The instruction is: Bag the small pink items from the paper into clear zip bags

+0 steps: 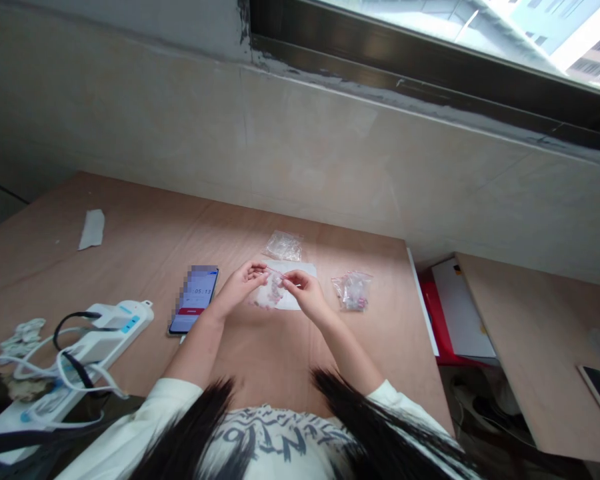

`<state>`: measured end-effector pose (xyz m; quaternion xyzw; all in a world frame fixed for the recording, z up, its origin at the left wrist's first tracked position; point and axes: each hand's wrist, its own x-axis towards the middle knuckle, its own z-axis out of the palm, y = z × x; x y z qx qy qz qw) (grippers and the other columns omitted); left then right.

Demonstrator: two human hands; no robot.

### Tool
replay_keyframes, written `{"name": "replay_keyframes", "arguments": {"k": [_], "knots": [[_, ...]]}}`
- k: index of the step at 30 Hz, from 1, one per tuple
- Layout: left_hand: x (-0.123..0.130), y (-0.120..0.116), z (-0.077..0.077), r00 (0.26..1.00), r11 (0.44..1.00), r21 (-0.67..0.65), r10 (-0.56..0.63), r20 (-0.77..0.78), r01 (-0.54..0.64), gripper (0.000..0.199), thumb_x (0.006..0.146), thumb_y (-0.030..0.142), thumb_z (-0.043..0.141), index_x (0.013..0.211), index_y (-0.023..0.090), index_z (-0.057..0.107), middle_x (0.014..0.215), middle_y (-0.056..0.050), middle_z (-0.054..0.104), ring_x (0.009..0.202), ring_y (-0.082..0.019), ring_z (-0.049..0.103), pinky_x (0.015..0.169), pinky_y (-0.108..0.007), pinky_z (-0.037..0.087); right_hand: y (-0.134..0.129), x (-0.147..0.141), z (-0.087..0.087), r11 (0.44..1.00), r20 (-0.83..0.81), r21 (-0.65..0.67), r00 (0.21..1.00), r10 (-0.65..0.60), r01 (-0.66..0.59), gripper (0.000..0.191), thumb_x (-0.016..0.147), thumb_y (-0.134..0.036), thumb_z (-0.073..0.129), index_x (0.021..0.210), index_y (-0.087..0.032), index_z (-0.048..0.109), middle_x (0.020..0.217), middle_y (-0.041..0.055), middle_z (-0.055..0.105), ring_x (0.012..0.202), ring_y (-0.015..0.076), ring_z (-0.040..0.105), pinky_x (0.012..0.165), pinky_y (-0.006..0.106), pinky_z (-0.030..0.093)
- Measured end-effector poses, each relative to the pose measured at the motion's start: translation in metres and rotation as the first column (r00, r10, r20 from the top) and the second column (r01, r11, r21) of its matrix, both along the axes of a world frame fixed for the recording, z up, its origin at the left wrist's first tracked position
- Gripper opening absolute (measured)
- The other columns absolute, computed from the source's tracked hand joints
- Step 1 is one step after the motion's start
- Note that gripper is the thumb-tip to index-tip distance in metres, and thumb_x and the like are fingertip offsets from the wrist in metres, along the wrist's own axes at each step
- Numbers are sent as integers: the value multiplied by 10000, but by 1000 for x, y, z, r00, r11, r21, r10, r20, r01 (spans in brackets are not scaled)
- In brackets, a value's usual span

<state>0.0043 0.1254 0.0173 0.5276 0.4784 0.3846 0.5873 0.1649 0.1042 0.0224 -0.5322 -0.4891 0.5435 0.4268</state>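
The broad surface (140, 260) is smooth and wood-grained; on it lies a flat white sheet (307, 269); over that, left hand (244, 283) and right hand (303, 288) are pinched on the upper edge of a clear bag (268, 295); it should handle light, limp and slippery, best held by that pinkish edge; its film looks thin and crinkled; its contents are too blurred to tell.

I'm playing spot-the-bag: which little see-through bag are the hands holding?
The middle bag, between the left hand and right hand over white paper; the back bag and right bag lie on the table.
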Motion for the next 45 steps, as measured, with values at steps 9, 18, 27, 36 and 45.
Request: {"name": "replay_keyframes", "arguments": {"k": [9, 18, 27, 36, 45], "knots": [[5, -4, 16, 997, 997, -68, -27, 70, 32, 218, 617, 275, 629, 766, 142, 542, 715, 25, 555, 627, -90, 546, 641, -242, 440, -4, 13, 7, 961, -166, -267, 978, -124, 77, 245, 545, -320, 644, 650, -139, 517, 603, 26, 606, 540, 111, 541, 519, 235, 381], [4, 0, 16, 990, 986, -92, -138, -6, 137, 196, 660, 322, 582, 656, 126, 580, 589, 21, 560, 575, -97, 531, 626, -243, 431, -4, 15, 13, 963, -147, -246, 977, -152, 113, 162, 523, -228, 638, 508, -150, 496, 531, 9, 597, 504, 86, 476, 541, 235, 339], [8, 3, 9, 998, 996, -72, -57, 2, 57, 224, 617, 344, 611, 673, 130, 576, 617, 18, 563, 563, -104, 532, 619, -253, 432, 1, 6, 7, 969, -238, -246, 966, -100, 40, 187, 547, -298, 636, 637, -150, 564, 588, 2, 605, 562, 108, 515, 609, 257, 365], [16, -1, 20, 978, 979, -90, -191, -84, 183, 245, 652, 374, 557, 602, 135, 575, 556, 15, 561, 527, -109, 510, 555, -231, 393, 0, -2, 7, 962, -179, -258, 974, -142, 93, 137, 522, -244, 641, 563, -159, 541, 543, -25, 566, 544, 103, 496, 586, 244, 363], [15, -2, 10, 983, 977, -119, -181, -36, 175, 265, 633, 387, 586, 679, 126, 604, 638, -8, 618, 621, -136, 558, 621, -248, 420, 0, 3, 1, 953, -238, -288, 957, -163, 91, 217, 481, -287, 681, 527, -148, 521, 476, -37, 533, 470, 82, 468, 537, 228, 352]]}}
